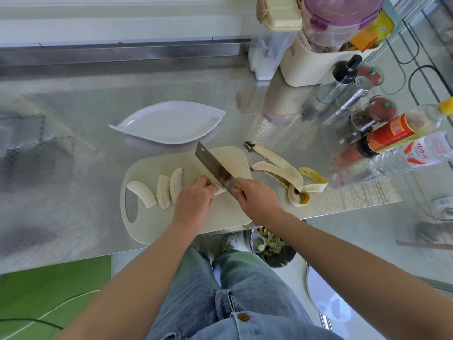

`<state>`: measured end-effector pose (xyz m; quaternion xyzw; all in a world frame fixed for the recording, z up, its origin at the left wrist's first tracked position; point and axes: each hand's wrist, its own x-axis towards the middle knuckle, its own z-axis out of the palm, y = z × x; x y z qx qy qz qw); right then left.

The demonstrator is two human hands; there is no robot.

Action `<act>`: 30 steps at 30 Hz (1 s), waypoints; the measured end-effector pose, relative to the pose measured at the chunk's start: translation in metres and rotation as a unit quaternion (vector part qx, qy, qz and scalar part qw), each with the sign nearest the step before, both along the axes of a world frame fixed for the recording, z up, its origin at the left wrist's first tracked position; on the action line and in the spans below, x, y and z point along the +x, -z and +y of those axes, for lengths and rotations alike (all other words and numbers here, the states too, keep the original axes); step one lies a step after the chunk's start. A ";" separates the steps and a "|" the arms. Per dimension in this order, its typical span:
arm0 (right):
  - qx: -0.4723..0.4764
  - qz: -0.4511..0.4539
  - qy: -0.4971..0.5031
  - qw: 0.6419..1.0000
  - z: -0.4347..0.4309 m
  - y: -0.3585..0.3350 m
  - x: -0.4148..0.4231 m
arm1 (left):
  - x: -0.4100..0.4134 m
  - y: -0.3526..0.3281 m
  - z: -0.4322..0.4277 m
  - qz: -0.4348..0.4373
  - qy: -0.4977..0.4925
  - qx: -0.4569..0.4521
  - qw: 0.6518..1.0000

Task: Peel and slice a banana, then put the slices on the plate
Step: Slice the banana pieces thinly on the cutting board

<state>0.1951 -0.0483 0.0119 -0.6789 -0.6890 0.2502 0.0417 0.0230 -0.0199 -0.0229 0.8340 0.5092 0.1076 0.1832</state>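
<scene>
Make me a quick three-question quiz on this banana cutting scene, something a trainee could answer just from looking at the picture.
1. True or false: the plate holds no banana yet.
2. The peel lies: A on the plate; B on the counter, right of the cutting board; C on the cutting board.
3. Fill in: the right hand grips the ___, while the left hand holds the uncut banana.
Key: 1 true; 2 B; 3 cleaver.
</scene>
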 end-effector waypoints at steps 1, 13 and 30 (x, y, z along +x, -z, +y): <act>0.003 -0.001 -0.006 1.000 0.001 -0.002 0.000 | 0.000 0.000 0.000 0.002 -0.001 0.001 1.000; -0.006 -0.022 -0.045 0.999 0.003 -0.007 0.001 | 0.001 -0.003 -0.001 0.014 -0.013 -0.005 1.000; -0.026 0.034 -0.017 0.999 0.004 -0.007 0.003 | 0.000 -0.001 0.001 0.016 -0.012 0.000 1.000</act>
